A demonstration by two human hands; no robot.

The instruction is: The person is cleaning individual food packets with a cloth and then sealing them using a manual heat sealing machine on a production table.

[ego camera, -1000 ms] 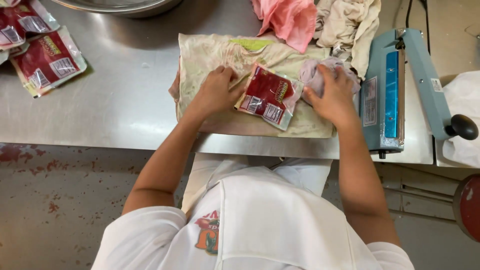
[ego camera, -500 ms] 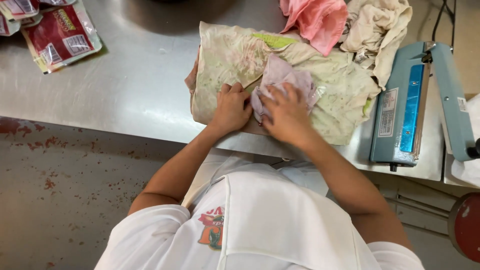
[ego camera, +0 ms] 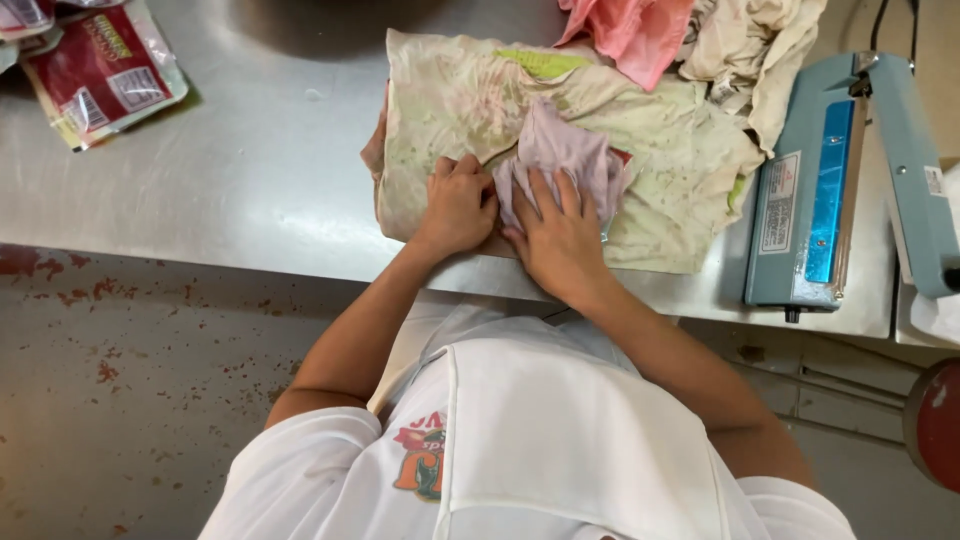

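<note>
A pale, stained cloth point(ego camera: 450, 110) lies spread on the steel table point(ego camera: 250, 170). On it sits a red sealed pouch, almost wholly hidden; only a red corner point(ego camera: 622, 157) peeks out. A small lilac rag point(ego camera: 560, 150) covers the pouch. My right hand point(ego camera: 555, 235) presses flat on the rag, fingers spread. My left hand point(ego camera: 455, 205) rests beside it with fingers curled, holding down the pouch's left edge on the cloth.
A blue heat sealer point(ego camera: 830, 190) stands at the right of the table. Pink point(ego camera: 625, 30) and beige point(ego camera: 760, 50) rags are heaped at the back. Red sealed pouches point(ego camera: 100, 80) lie at the far left. The table's front edge runs just below my hands.
My right hand brought the lilac rag over the red pouch, which lay uncovered a second ago, and now presses on it. The view has shifted slightly.
</note>
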